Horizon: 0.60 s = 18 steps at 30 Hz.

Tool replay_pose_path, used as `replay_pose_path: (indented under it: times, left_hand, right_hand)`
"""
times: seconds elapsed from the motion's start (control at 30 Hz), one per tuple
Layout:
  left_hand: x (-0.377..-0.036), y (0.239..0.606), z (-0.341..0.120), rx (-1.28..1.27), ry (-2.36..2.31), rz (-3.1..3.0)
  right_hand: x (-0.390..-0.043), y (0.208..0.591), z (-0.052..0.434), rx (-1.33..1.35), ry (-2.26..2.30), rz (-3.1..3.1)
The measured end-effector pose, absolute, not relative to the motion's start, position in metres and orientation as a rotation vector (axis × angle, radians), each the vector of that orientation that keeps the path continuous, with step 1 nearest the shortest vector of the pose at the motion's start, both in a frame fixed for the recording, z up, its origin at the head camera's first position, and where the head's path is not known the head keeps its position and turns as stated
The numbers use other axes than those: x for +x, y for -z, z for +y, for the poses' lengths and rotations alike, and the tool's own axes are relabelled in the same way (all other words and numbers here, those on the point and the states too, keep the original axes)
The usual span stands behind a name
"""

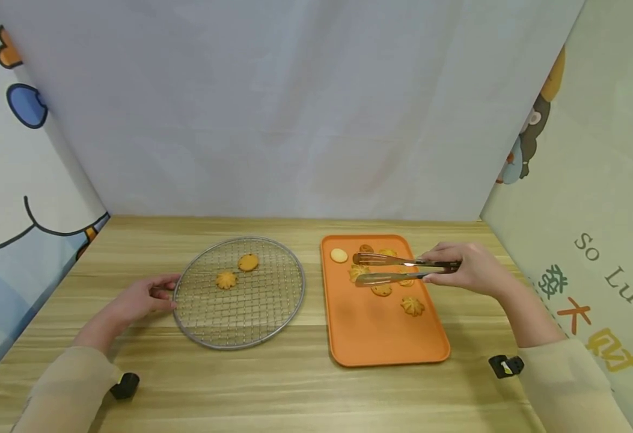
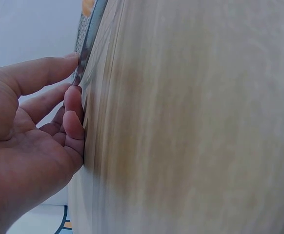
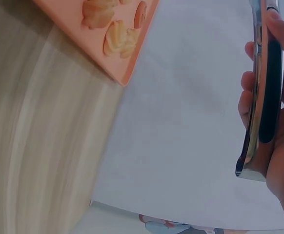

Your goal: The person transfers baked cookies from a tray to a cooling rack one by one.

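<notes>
My left hand [image 1: 142, 297] pinches the left rim of a round wire rack [image 1: 262, 313] between thumb and fingers, as the left wrist view shows close up. On the rack's mesh lie a flower-shaped cookie [image 1: 226, 279] and a round cookie [image 1: 248, 262]. Metal tongs [image 1: 383, 278] with dark grips are held in my right hand [image 1: 470, 269]. Their arms stand apart above an orange tray [image 1: 381, 343], and I see no cookie lifted between them. Several cookies lie on the tray, among them a pale round one [image 1: 339, 255] and a flower-shaped one [image 1: 412, 306]; the tongs partly cover others.
Rack and tray sit side by side on a wood-grain table [image 1: 251, 385]. A pale cloth wall [image 1: 294, 120] rises behind the table, with printed panels at left and right [image 1: 592, 180]. Each wrist wears a small black device [image 1: 125, 385].
</notes>
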<state>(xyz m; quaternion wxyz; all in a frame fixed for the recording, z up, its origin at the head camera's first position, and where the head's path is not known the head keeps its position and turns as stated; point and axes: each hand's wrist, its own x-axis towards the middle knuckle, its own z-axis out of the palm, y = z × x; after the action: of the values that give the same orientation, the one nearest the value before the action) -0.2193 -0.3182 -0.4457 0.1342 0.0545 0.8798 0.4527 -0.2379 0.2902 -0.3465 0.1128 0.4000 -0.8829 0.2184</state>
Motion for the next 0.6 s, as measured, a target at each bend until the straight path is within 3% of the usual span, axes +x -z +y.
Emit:
replay_pose_path:
  times: [0.6]
  left_hand:
    - [-0.222,0.449,-0.320,0.172,-1.297,2.568]
  right_hand:
    - [-0.249,0.319,0.252,1.100,-0.548,-2.574]
